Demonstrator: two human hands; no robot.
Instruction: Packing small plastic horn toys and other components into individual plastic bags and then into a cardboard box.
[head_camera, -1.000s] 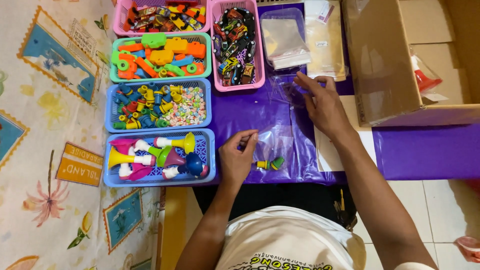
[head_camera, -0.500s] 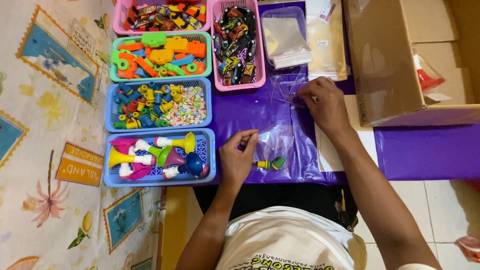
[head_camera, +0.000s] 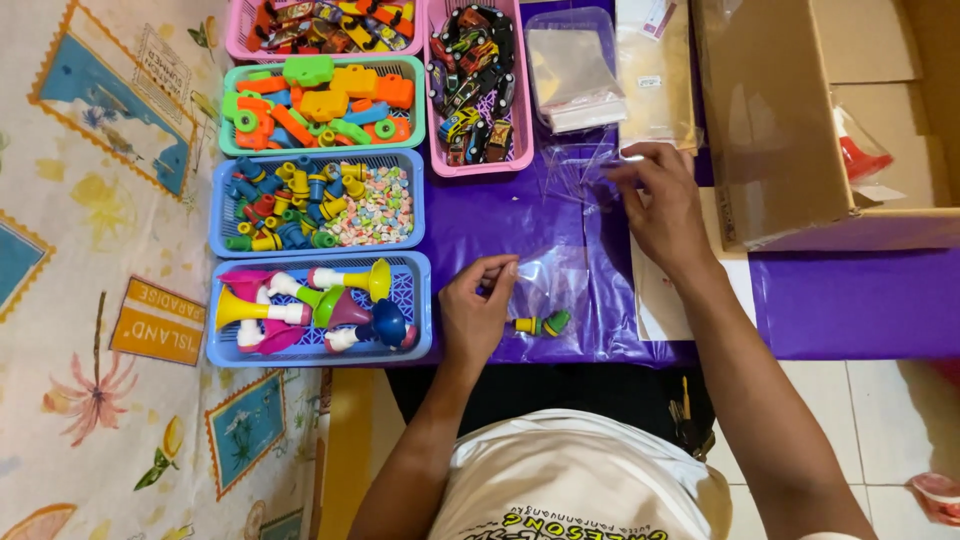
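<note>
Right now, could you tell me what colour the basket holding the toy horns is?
Blue basket, clearest in the head view.

Around your purple sheet (head_camera: 850, 300) you have blue baskets (head_camera: 318, 355), a green basket (head_camera: 322, 146), pink baskets (head_camera: 478, 165), a brown box (head_camera: 770, 120), clear bags (head_camera: 570, 70) and a cream floral stamp-patterned cloth (head_camera: 100, 250).

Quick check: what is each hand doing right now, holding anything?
Left hand: fingers pinched on the clear plastic bag.
Right hand: fingers closed on the same bag's far end.
</note>
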